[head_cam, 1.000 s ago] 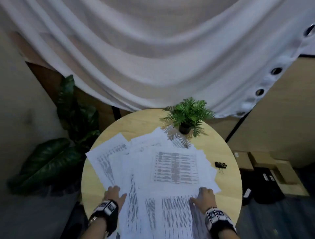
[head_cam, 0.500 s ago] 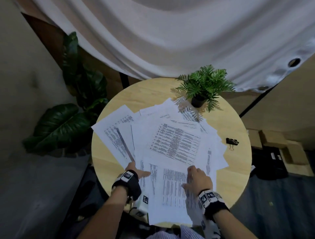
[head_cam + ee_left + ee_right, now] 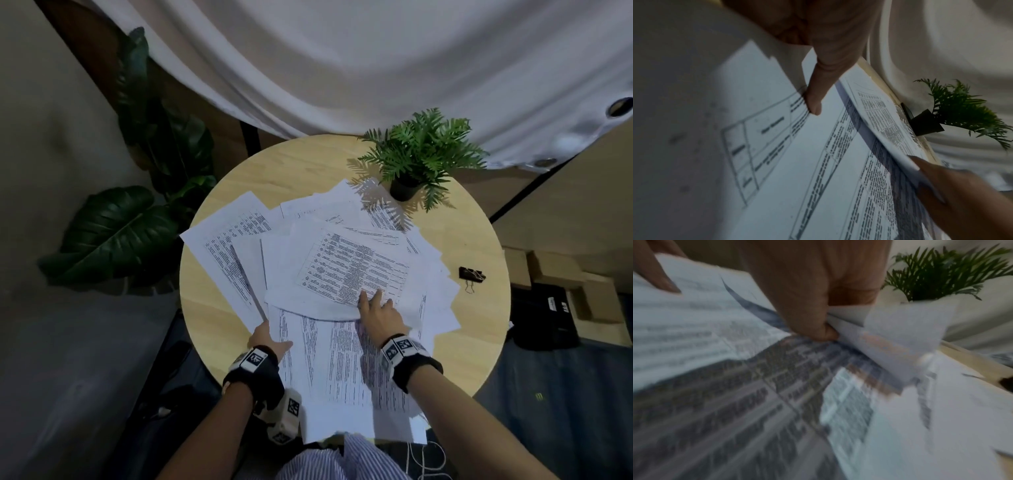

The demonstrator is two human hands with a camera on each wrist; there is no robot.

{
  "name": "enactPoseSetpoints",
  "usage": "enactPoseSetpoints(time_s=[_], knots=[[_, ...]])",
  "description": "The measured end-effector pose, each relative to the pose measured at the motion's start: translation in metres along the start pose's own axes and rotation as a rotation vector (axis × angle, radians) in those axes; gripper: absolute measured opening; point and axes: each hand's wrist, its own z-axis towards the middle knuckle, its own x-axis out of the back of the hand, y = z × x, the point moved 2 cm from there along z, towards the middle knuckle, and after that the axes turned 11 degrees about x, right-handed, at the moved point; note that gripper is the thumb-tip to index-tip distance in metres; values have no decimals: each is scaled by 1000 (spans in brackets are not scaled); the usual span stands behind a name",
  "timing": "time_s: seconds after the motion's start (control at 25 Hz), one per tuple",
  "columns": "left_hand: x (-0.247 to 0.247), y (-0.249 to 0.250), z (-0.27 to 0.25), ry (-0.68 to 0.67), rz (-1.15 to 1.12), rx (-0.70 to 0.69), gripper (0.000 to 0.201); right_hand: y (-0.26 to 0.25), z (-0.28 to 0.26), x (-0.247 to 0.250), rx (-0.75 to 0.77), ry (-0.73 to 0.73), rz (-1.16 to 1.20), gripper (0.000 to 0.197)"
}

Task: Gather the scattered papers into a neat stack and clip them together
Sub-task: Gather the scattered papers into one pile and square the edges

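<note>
Several printed papers (image 3: pixel 342 267) lie fanned and overlapping across the round wooden table (image 3: pixel 308 164). My right hand (image 3: pixel 376 308) pinches the near edge of the upper sheets, lifting them off the sheets below; the right wrist view shows this grip (image 3: pixel 818 318), blurred. My left hand (image 3: pixel 270 337) holds the left edge of the nearest sheets, thumb (image 3: pixel 816 100) on top and fingers hidden underneath. A black binder clip (image 3: pixel 472 274) lies on bare wood to the right of the papers, apart from both hands.
A small potted fern (image 3: pixel 421 154) stands at the table's far right, touching the farthest sheets. A white curtain (image 3: pixel 342 68) hangs behind. A large-leaf plant (image 3: pixel 116 229) is left of the table, cardboard boxes (image 3: pixel 555 274) on the floor to the right.
My right hand has moved forward from the near sheets onto the tabled sheet and pinched up its edge. My left hand has shifted right to the near sheets' left edge.
</note>
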Motion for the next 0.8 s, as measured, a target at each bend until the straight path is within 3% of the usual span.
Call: enactPoseSetpoints(time_s=[0.12, 0.2, 0.28, 0.32, 0.36, 0.44, 0.52, 0.6, 0.68, 0.8], knots=[[-3, 3, 0, -65, -176, 38, 77, -29, -15, 11, 5, 93, 150, 53], [-1, 11, -2, -151, -424, 59, 71, -58, -30, 6, 58, -46, 290, 51], [0, 16, 1, -205, -529, 93, 80, -70, -48, 10, 123, -117, 449, 63], [0, 16, 3, -216, -493, 95, 89, -61, -51, 13, 94, -74, 589, 74], [1, 15, 3, -205, -408, 84, 95, -42, -48, 13, 6, 37, 736, 78], [2, 13, 3, -140, -190, 59, 94, 13, -36, 7, -286, 334, 839, 66], [8, 10, 3, -106, -75, 43, 90, 57, -27, -10, -507, 414, 835, 85], [15, 2, 3, -119, -12, 36, 89, 76, -20, -20, -593, 381, 958, 99], [22, -5, -1, -150, -13, 55, 93, 77, -13, -22, -594, 339, 1139, 82], [19, -12, -5, -247, -106, 114, 107, 52, -8, -23, -382, 275, 1210, 23]])
